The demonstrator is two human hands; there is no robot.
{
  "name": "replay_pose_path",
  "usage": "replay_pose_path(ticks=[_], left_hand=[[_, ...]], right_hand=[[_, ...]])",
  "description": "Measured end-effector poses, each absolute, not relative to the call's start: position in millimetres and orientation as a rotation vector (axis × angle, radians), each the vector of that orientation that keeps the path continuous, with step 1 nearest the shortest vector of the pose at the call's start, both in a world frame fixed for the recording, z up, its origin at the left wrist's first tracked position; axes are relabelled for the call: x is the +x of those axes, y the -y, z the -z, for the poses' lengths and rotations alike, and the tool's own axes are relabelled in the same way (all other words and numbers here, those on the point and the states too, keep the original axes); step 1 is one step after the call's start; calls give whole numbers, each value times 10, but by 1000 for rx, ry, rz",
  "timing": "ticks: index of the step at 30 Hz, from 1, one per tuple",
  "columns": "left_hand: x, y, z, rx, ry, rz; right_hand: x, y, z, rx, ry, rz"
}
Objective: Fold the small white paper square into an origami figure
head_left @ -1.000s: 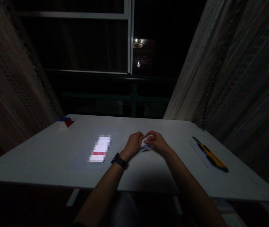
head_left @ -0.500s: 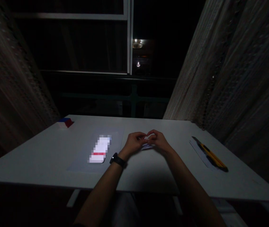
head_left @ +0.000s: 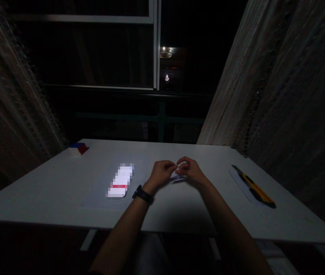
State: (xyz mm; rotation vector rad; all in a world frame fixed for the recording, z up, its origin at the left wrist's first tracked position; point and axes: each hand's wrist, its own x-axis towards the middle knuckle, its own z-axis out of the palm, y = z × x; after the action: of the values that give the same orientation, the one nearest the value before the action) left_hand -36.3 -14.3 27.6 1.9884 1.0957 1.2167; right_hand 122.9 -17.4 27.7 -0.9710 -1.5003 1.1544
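Above the middle of the white table, my left hand [head_left: 161, 172] pinches a small piece of folded white paper [head_left: 177, 178] between thumb and fingers. A dark watch sits on that wrist. From the other side my right hand [head_left: 191, 172] holds the same paper with curled fingers, its index finger arched over the top. Both hands are close together, their fingertips nearly meeting. Much of the paper is hidden behind the fingers, and the dim light blurs its folds.
Left of my hands, a lit phone [head_left: 121, 181] lies on a paper sheet [head_left: 94, 198]. A red, blue and white block [head_left: 78, 148] stands at the table's [head_left: 48, 191] far left. A yellow-black utility knife [head_left: 255, 189] lies right, beside a white strip [head_left: 240, 185]. Curtains flank a dark window.
My fingertips have shifted slightly apart at the top, and the paper shows a little lower between my hands. The things on the table have not moved.
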Motion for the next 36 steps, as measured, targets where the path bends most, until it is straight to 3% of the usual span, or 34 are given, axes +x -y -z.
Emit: replay_pose_path(ticks=[36], left_hand=[[-353, 50, -185, 2053, -1119, -1156]], right_hand=[[1241, 101, -175, -980, 1584, -1167]])
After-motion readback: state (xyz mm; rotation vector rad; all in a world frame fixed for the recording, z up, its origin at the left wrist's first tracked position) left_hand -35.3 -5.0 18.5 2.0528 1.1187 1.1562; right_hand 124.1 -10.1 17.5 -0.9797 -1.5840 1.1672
